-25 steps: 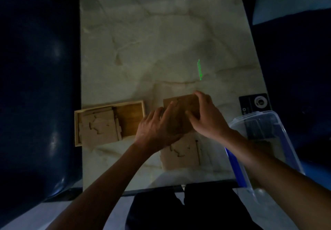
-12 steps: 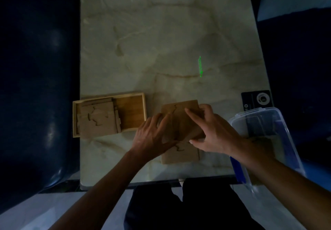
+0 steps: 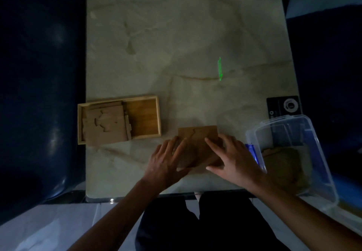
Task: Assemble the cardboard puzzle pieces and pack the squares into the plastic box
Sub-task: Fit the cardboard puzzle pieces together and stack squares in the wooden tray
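Observation:
A brown cardboard puzzle square lies on the marble table near its front edge. My left hand rests flat on the square's left side, fingers spread. My right hand presses on its right side, fingers spread too. Whether another square lies under this one is hidden by my hands. A clear plastic box stands at the table's right front corner with cardboard squares inside. At the left, a wooden tray holds more cardboard puzzle pieces.
A black card lies just beyond the plastic box. A green light streak shows on the table's middle. Dark blue seats flank the table on both sides. My legs are below the front edge.
The square has come toward the front edge and now covers the lower square seen earlier. Both hands have flattened onto it.

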The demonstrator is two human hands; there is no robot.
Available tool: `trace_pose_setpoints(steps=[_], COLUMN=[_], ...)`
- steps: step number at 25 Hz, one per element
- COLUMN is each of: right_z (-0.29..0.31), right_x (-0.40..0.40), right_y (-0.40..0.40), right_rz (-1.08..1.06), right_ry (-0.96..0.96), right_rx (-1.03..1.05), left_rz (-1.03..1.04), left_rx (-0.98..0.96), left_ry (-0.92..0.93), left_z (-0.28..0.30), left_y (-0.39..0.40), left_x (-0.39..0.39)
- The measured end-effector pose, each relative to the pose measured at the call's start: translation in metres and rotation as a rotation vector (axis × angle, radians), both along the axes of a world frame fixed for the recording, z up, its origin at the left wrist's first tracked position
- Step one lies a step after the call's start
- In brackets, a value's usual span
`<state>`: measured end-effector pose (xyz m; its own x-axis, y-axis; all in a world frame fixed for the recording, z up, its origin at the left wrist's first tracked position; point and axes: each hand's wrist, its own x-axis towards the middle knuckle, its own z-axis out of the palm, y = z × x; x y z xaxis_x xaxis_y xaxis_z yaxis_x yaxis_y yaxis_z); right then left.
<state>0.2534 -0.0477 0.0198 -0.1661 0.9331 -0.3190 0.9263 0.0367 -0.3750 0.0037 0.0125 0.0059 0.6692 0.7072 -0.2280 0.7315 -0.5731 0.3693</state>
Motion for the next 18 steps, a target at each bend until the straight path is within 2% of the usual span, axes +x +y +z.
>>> trace_pose_setpoints(steps=[6,11,18], right_z=[-0.01,-0.018,-0.024], right_x=[-0.009,-0.017,-0.027], right_y=[-0.021,-0.029,-0.032], right_rz=[-0.01,-0.025,-0.049], right_ry=[-0.037,-0.068,-0.1], right_rx=[-0.037,-0.156,-0.113], left_rz=[0.085,0.094,0.128], left_rx=[-0.077,-0.118,-0.104], left_ry=[0.042,0.093,0.064], left_z=[-0.007,-0.012,-0.013], left_y=[-0.021,-0.029,-0.035], left_x=[0.003,0.004,0.0])
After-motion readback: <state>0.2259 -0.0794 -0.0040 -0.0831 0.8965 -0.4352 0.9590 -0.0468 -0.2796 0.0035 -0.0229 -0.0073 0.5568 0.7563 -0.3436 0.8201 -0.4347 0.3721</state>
